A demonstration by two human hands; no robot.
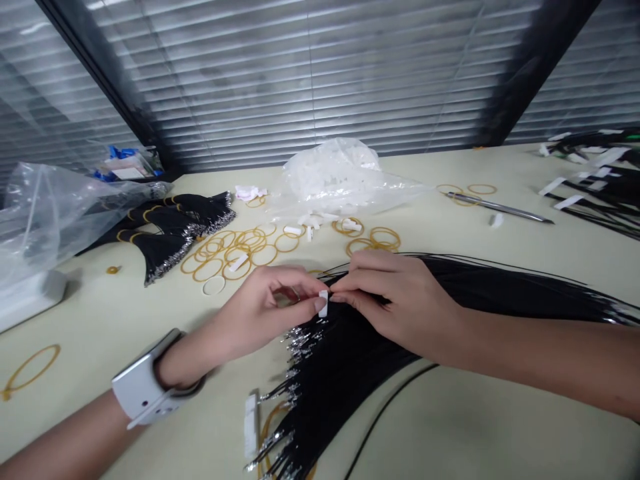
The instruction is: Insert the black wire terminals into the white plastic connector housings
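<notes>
A small white plastic connector housing (323, 303) stands upright between my hands, pinched in the fingertips of my left hand (265, 313). My right hand (395, 297) lies over a broad bundle of black wires (450, 287), and its fingertips pinch thin wire ends right beside the housing. The wires' crimped metal terminals (300, 340) fan out below my hands. A white strap (145, 380) wraps my left wrist. Whether a wire enters the housing is hidden by my fingers.
Loose rubber bands (235, 257) and white connectors lie on the cream table (90, 320). Farther back are a bag of white parts (330, 177), banded black wire bundles (170, 233), a clear bag (50, 220), a metal pen (500, 208), and more wires (595, 180).
</notes>
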